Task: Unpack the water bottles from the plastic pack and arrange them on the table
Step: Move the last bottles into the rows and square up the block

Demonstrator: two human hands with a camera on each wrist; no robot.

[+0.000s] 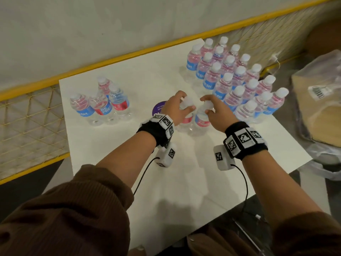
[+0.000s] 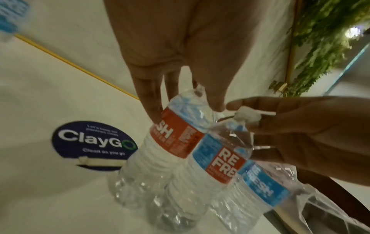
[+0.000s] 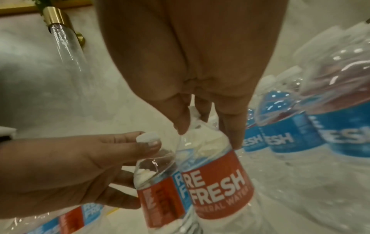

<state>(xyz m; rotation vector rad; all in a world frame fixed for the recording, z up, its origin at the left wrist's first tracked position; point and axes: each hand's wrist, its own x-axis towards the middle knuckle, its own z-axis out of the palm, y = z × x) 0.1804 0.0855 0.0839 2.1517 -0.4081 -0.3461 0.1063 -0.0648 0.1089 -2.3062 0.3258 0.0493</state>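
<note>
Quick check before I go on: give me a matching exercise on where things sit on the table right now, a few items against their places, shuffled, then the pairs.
Things:
1. Large block of clear plastic water bottles
2. Small cluster of four clear water bottles
3. Round dark blue ClayGo sticker
4. Left hand

Places:
A. flat on the white table, partly hidden by the left hand
B. far right of the table
C. on a bottle top at centre
D. left side of the table

Pairs: 1-B, 2-D, 3-A, 4-C

Two upright clear water bottles (image 1: 193, 119), red-and-blue labels, touching, mid-table.
</note>
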